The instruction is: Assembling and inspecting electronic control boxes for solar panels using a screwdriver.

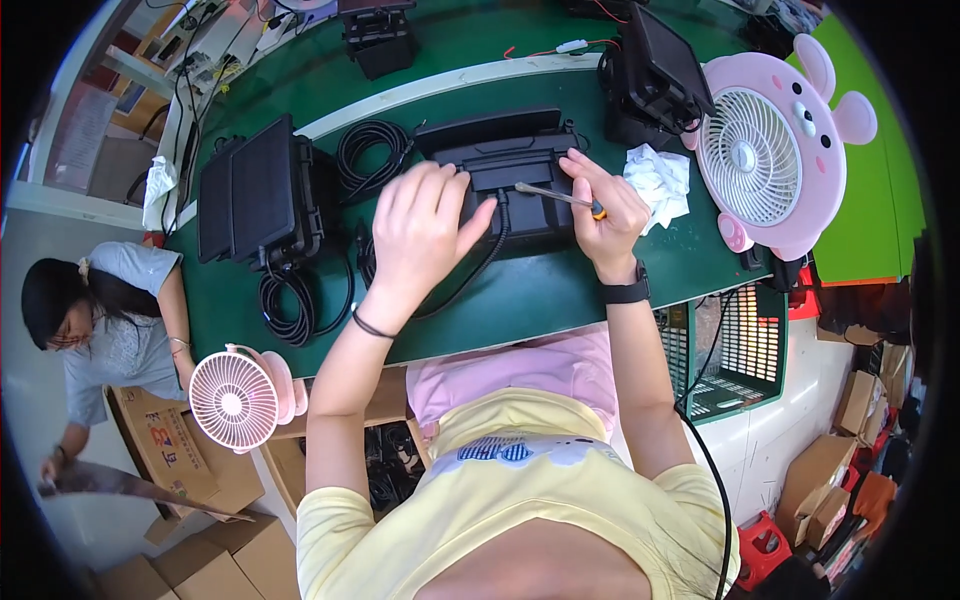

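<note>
At the green table (555, 290), I see a person working with two bare hands on a black case (520, 152), which lies in the upper middle of the frame. The left hand (422, 222) has its back turned up; its fingers are at the left side of the case, and the thumb stands apart, pointing toward a black cable (490, 256). Whether this hand grips the case or only rests there, I cannot tell. The right hand (608, 212) is closed around a screwdriver (556, 194), whose metal shaft points left over the case, with the tip near the cable's upper end. The cable comes out of the case and bends down to the left.

In the left part of the frame there is another black device (268, 195), with a coiled cable (288, 308) below it. Toward the upper right stand a black device with a panel (665, 65), a crumpled white tissue (657, 185) and a pink fan (745, 155). At the left edge, a co-worker (125, 310) bends near cardboard boxes (215, 560).
</note>
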The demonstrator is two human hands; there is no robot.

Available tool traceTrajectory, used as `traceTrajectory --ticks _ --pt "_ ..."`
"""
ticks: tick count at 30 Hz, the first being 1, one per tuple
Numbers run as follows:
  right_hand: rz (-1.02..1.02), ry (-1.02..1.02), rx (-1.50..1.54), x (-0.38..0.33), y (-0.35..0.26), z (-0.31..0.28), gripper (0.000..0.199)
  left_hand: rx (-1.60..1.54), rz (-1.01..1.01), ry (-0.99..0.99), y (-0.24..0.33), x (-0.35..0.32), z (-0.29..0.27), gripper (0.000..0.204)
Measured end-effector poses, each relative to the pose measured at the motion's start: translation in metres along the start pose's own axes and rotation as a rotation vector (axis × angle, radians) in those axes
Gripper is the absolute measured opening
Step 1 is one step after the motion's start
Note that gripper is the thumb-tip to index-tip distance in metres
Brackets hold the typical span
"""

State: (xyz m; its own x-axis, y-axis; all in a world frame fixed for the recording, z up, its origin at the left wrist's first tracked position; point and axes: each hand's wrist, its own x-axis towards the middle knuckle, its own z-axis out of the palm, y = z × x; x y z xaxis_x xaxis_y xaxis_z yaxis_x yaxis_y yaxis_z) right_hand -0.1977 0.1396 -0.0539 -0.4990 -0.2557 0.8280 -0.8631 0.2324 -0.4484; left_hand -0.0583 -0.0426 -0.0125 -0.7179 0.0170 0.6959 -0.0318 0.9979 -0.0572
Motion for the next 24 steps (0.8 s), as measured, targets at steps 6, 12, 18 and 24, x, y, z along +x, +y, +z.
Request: traceTrajectory --ticks 6,12,18,24 --pt "0.015 -0.032 0.001 -0.004 -0.001 -0.001 0.017 -0.351 0.031 -0.269 0.000 0.033 0.019 0.062" --pt "0.017 -0.024 0.018 -0.007 0.000 -0.004 0.015 -0.321 -0.014 -0.391 0.003 0.041 0.035 0.064" --pt "0.060 -0.093 -0.024 -0.015 0.004 -0.010 0.015 -0.296 0.012 -0.381 0.002 0.041 0.039 0.058" --pt "0.271 -0.046 0.113 -0.018 -0.008 -0.012 0.018 -0.273 0.014 -0.407 0.006 0.048 0.038 0.053"
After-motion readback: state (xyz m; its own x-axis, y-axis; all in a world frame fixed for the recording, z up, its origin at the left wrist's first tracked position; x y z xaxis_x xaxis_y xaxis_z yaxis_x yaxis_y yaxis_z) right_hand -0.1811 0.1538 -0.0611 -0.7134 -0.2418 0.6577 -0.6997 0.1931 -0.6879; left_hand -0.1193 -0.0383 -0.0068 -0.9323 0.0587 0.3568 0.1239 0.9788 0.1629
